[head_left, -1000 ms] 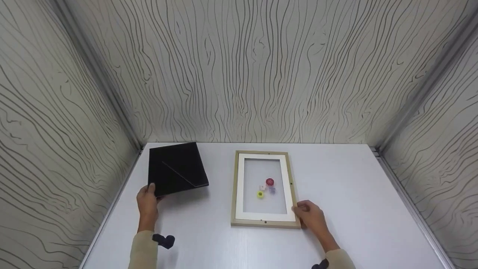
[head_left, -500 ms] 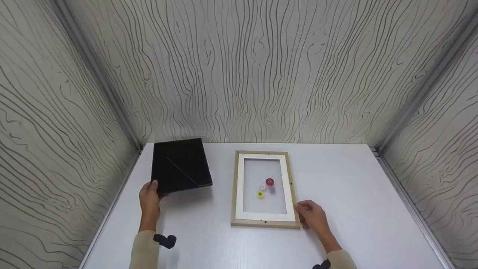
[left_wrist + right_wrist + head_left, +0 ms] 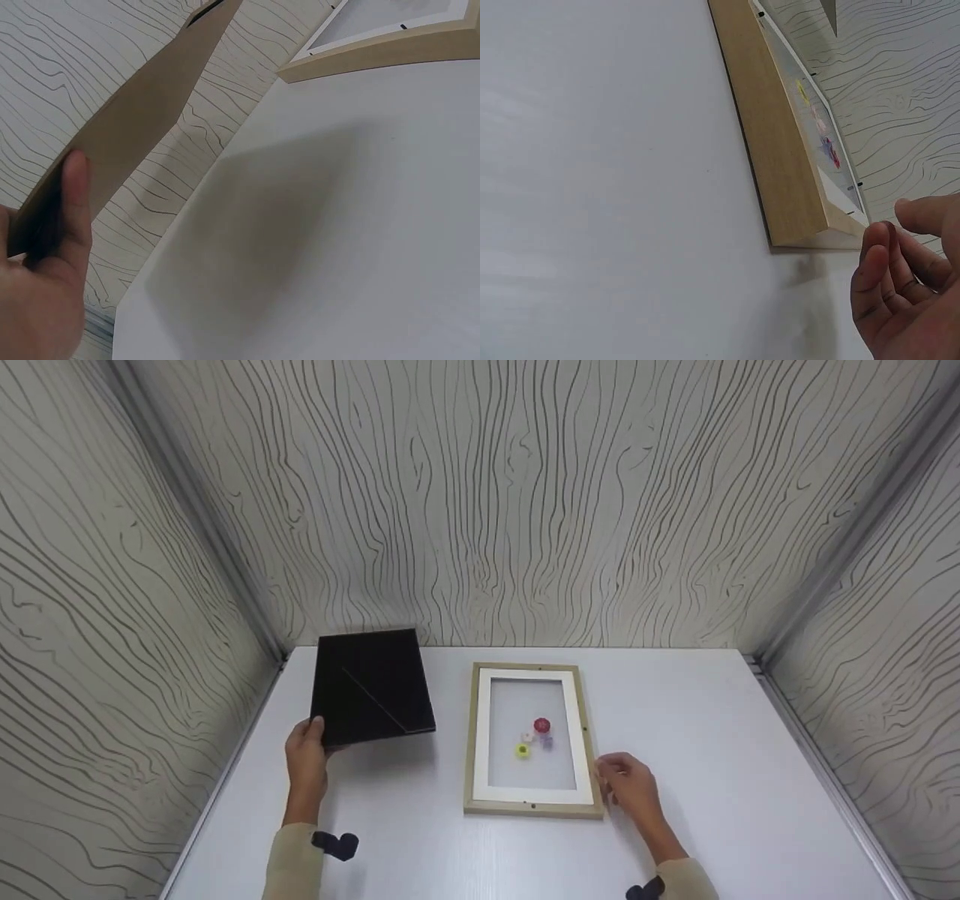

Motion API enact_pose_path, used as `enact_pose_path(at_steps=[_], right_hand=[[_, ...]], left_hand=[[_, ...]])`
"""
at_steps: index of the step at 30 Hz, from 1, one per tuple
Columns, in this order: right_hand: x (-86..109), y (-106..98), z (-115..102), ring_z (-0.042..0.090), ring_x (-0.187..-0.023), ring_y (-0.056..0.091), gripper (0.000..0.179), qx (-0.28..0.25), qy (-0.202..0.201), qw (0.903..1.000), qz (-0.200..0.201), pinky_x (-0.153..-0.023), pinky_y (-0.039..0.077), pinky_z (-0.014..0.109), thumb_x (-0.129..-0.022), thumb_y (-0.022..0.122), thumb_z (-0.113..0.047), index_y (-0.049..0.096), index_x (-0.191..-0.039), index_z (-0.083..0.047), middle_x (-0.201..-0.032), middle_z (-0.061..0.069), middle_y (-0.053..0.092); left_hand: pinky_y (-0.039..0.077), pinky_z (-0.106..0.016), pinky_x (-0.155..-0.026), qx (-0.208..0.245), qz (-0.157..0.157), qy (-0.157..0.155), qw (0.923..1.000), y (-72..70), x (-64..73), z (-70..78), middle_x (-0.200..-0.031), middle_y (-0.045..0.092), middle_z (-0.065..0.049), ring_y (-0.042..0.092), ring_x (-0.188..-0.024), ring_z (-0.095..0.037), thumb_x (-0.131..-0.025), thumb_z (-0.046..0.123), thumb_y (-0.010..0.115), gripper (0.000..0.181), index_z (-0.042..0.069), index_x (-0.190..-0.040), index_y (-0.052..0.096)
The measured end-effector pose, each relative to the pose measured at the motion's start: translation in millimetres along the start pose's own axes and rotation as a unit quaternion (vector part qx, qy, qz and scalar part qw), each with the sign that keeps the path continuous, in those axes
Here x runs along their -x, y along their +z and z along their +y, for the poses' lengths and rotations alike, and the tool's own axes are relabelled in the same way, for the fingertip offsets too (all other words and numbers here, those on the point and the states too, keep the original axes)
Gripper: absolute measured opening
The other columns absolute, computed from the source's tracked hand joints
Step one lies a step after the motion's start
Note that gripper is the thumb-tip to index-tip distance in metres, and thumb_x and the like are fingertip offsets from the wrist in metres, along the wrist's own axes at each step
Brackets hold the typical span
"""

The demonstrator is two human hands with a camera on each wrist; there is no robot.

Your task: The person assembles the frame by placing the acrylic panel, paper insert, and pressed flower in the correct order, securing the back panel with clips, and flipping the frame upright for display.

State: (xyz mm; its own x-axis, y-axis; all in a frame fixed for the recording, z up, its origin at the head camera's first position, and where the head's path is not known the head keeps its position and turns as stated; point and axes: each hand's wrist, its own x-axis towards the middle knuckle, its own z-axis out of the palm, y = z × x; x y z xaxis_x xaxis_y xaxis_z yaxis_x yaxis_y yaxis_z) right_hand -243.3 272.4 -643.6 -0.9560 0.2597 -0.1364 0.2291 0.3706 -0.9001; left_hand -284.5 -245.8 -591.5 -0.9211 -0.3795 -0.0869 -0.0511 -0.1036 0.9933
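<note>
My left hand (image 3: 306, 761) grips the near left corner of a black backing board (image 3: 373, 686), thumb on its upper face. The board is held tilted above the table; its brown underside shows in the left wrist view. Flat on the table lies a pale wooden picture frame (image 3: 533, 809) with a white inner border. Several small flower pieces, one red (image 3: 541, 725) and one yellow (image 3: 522, 751), lie within it. Beside the frame's near right side is my right hand (image 3: 631, 789), fingers loosely curled around nothing. Whether a fingertip touches the frame I cannot tell.
The white table (image 3: 697, 720) has walls with a wood-grain pattern (image 3: 517, 510) at the back and both sides. The board casts a shadow on the table in the left wrist view. Dark cameras are strapped to both wrists.
My left hand has carried the black board a little to the right and higher. My right fingers have let go of the frame's edge and drawn slightly away. The frame stays put.
</note>
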Motion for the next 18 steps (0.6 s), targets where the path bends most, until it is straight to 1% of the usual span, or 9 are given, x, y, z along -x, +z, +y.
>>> enact_pose_path(at_steps=[4,9,11,18], right_hand=[[1.6,1,-6,0.019,-0.073,0.066,0.027,-0.006,-0.012,0.9999,0.004,-0.058,0.052,0.026,-0.105,0.067,-0.022,0.071,-0.118,0.001,-0.097,0.013,0.072],[3.6,4,-12,0.019,-0.072,0.064,0.024,-0.021,-0.023,0.9995,0.002,-0.059,0.054,0.027,-0.106,0.067,-0.021,0.072,-0.115,0.001,-0.096,0.015,0.072],[3.5,5,-14,0.019,-0.072,0.064,0.023,-0.029,-0.025,0.9993,-0.002,-0.059,0.054,0.027,-0.106,0.067,-0.020,0.072,-0.113,0.001,-0.096,0.015,0.071],[6.0,10,-24,0.019,-0.071,0.062,0.018,-0.040,-0.021,0.9989,-0.012,-0.058,0.051,0.026,-0.105,0.066,-0.016,0.072,-0.110,0.001,-0.092,0.012,0.071]], left_hand=[[0.057,-0.019,-0.080,0.002,-0.008,0.004,1.0000,3.7,4.0,2.1,-0.136,0.052,-0.023,0.064,-0.093,-0.004,-0.116,0.026,0.041,0.053,-0.013,-0.152,0.040],[0.058,-0.021,-0.079,0.011,-0.016,0.010,0.9998,9.3,8.0,4.1,-0.127,0.056,-0.017,0.065,-0.092,-0.006,-0.116,0.026,0.043,0.051,-0.013,-0.150,0.042],[0.059,-0.022,-0.079,0.014,-0.017,0.012,0.9997,12.0,8.7,4.5,-0.126,0.056,-0.016,0.065,-0.092,-0.007,-0.116,0.026,0.043,0.051,-0.013,-0.149,0.043],[0.055,-0.017,-0.085,-0.009,-0.025,0.010,0.9996,20.5,12.3,6.2,-0.135,0.055,-0.019,0.062,-0.102,-0.005,-0.116,0.030,0.042,0.053,-0.010,-0.151,0.044]])
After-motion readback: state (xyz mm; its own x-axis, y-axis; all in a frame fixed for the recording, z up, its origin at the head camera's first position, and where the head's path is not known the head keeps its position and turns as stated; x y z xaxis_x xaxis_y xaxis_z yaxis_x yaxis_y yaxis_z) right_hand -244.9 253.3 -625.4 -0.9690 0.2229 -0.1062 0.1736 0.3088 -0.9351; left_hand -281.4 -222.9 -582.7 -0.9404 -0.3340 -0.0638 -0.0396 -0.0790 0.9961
